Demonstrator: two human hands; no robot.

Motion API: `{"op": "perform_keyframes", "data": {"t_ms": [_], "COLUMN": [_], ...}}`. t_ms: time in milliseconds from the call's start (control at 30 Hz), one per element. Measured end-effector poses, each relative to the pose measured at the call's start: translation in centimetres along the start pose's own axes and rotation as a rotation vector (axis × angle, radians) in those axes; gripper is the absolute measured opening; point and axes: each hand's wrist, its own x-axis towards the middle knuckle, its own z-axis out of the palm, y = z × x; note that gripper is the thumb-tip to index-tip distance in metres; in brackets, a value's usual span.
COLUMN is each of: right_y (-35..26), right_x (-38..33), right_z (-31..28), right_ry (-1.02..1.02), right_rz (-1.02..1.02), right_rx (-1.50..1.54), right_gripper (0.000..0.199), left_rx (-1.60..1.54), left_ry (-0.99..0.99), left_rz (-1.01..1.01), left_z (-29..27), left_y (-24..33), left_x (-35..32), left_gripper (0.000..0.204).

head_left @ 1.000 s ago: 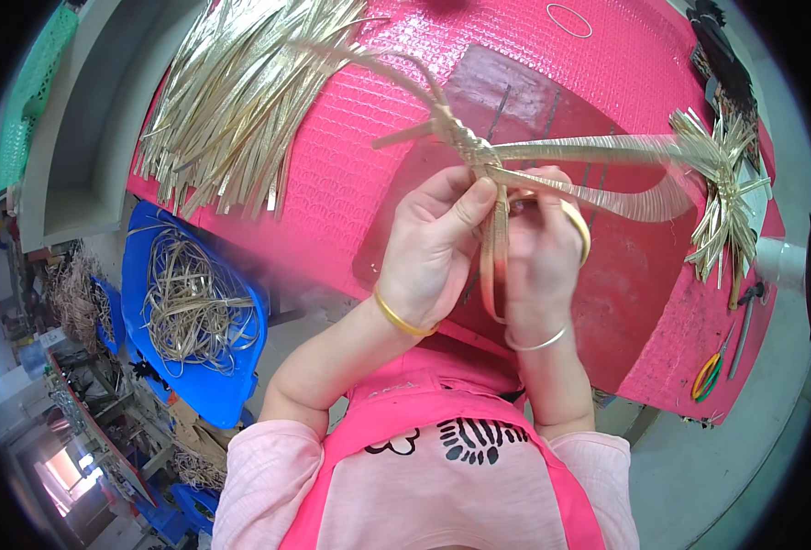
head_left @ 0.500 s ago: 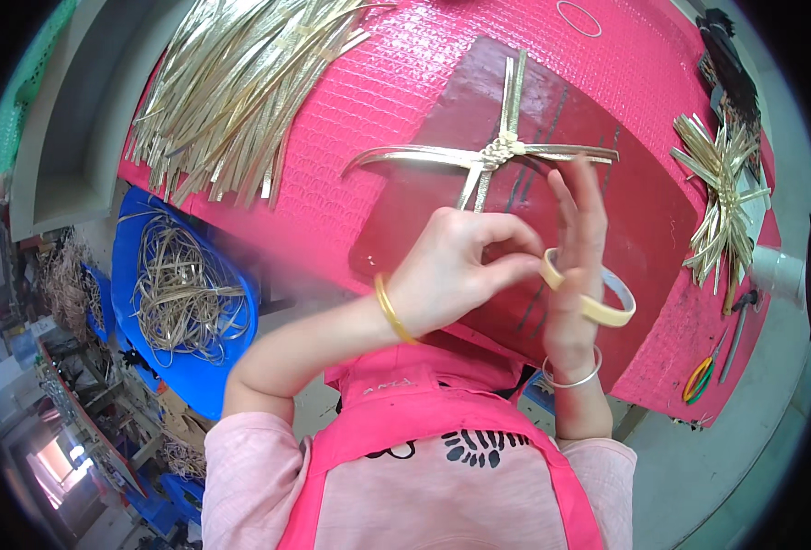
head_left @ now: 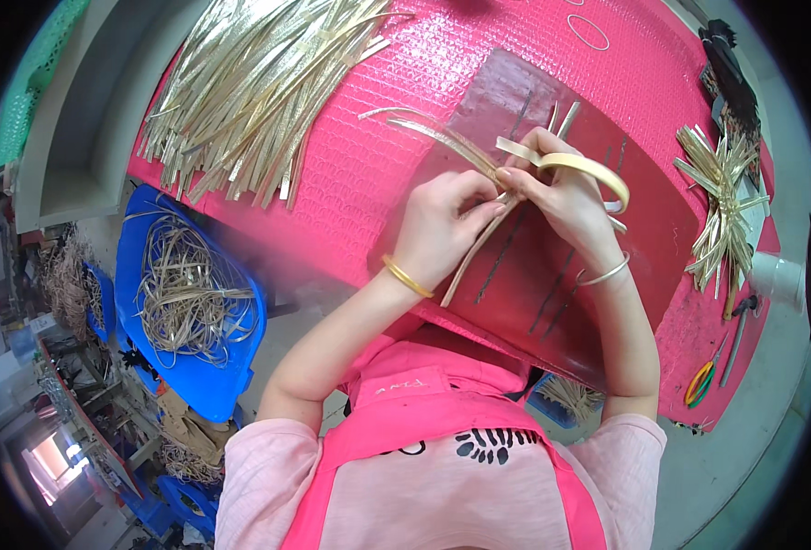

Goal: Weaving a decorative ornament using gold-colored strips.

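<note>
Gold strip bundle [head_left: 471,153] held over dk. red mat [head_left: 662,238], pink tabletop [head_left: 332,183].
L hand [head_left: 446,220] & R hand [head_left: 559,194]: fingers closed, both pinching bundle adj. to each other; cream tape roll [head_left: 593,167] on R hand.

I've got the held strips [head_left: 470,263] over a board [head_left: 545,266] mid-way along the counter [head_left: 350,165], strip pile [head_left: 249,101] far left, bundle [head_left: 724,206] right, scissors [head_left: 700,383] near right, tub [head_left: 211,383] of loose strips [head_left: 185,293] off its left side.
</note>
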Motion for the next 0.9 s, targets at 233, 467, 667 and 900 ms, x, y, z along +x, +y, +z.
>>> {"op": "perform_keyframes", "data": {"t_ms": [233,467,667,900], "right_y": [-2.0,-3.2,-0.6,-0.6], "right_x": [-1.1,-6.3,-6.0,-5.7], "right_z": [0.9,0.1,1.8,2.4], "right_ry": [0.056,0.111,0.087,0.104], "right_rz": [-0.037,0.149,0.26,0.239], "right_rx": [0.078,0.237,0.475,0.393], "right_gripper": [0.016,0.017,0.02,0.02], "left_rx": [-1.025,-0.975,-0.916,-0.919], "left_ry": [-0.307,-0.173,-0.137,-0.092], "left_rz": [-0.736,-0.687,-0.632,-0.599], "left_z": [-1.2,-0.6,-0.3,-0.2], "left_y": [0.9,1.1,1.9,2.5], "left_x": [0.1,-0.6,-0.9,-1.5], "left_gripper": [0.025,0.018,0.018,0.018]}}
